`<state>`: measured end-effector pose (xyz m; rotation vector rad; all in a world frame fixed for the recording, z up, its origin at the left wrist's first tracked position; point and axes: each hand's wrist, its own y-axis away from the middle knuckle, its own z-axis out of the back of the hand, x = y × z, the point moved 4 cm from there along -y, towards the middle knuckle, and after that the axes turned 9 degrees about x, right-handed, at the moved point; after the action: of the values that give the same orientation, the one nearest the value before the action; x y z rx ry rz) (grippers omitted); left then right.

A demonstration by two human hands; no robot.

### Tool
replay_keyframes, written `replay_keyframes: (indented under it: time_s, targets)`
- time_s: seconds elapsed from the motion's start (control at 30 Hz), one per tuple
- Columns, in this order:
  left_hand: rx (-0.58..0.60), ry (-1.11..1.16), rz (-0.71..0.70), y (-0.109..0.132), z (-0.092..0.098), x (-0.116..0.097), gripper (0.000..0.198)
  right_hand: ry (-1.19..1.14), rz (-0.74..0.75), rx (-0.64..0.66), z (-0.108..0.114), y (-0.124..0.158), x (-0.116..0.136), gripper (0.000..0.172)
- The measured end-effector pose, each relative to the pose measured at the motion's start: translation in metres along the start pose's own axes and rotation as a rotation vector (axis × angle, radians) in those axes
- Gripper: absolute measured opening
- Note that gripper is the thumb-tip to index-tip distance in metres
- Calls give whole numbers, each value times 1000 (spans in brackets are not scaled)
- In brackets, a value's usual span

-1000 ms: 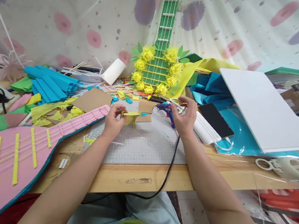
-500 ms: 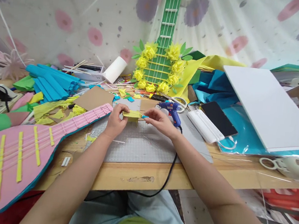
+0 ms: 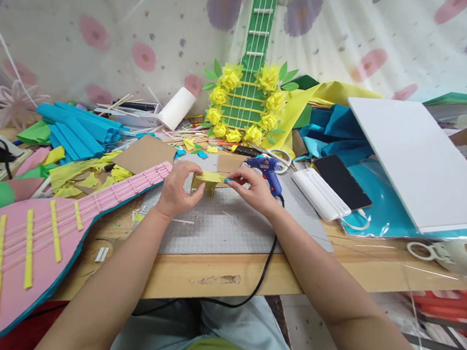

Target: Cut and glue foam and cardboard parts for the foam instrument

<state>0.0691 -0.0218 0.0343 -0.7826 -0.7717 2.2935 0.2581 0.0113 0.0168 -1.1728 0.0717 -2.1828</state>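
Note:
Over the grey cutting mat (image 3: 227, 230) stands a small yellow piece (image 3: 210, 178) with a flat top and short legs. My left hand (image 3: 179, 188) is at its left end, fingertips at the top edge and the thumb lower down, apart from the index finger. My right hand (image 3: 252, 189) pinches a tiny blue bit (image 3: 227, 180) against the right end of the yellow piece. A blue glue gun (image 3: 268, 173) lies just behind my right hand, its black cord running down over the table edge.
A pink paper guitar (image 3: 18, 251) lies at left. The green guitar (image 3: 245, 106) with yellow flowers stands behind. Scissors (image 3: 281, 159), a white power bank (image 3: 319, 195), a black phone (image 3: 342, 182) and a white board (image 3: 424, 163) are at right; paper scraps (image 3: 89, 181) at left.
My left thumb has moved down and away from the yellow piece, widening the left hand's grasp. The blue bit in my right hand now sits closer against the piece's right end.

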Motion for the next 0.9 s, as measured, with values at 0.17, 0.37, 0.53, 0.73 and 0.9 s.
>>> replay_keyframes:
  time_s: [0.17,0.37,0.53,0.73,0.9]
  targets:
    - [-20,-33,-50,0,1,1,22,48,37,-7,3,1,3,22]
    - [-20,-67,-97,-1,2,2,16,105,115,-33,6,2,6,19]
    - [-1,-49,-105,-2,2,1,14,162,158,-40,9,4,10,18]
    - [11,-40,-131,-3,2,1,11,214,189,-38,9,5,12,17]
    - [0,-39,-150,-4,3,-2,13,235,188,-36,9,5,13,18]
